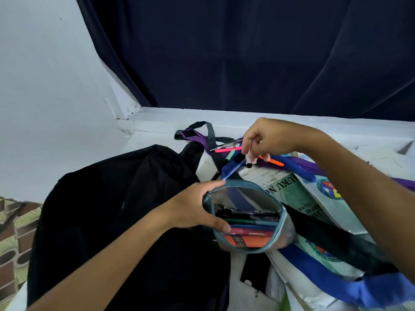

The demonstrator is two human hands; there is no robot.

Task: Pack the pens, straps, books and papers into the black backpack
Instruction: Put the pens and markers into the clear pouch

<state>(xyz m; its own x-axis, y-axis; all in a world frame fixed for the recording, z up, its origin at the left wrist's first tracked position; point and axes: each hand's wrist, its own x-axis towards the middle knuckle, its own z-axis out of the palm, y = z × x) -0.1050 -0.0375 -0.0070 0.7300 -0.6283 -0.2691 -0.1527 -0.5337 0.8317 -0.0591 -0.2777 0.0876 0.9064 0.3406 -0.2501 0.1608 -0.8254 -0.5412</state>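
Note:
My left hand (193,207) grips the rim of a clear pencil pouch (249,221) with a teal zipper edge, held open; several pens and an orange item lie inside. My right hand (267,140) reaches over the pile behind it and pinches a white marker (248,160) with a black tip. Loose pens lie there: a pink one (224,150), a green-capped one (229,156), an orange one (272,162) and a blue one (233,171). The black backpack (112,209) lies to the left. Green-and-white books (298,191) lie under purple (301,163), blue (314,272) and black straps (332,239).
A white ledge (202,117) and a dark blue curtain (247,52) close off the back. A white wall stands at the left. Patterned fabric (13,232) shows at the lower left. Papers (381,158) are stacked at the far right.

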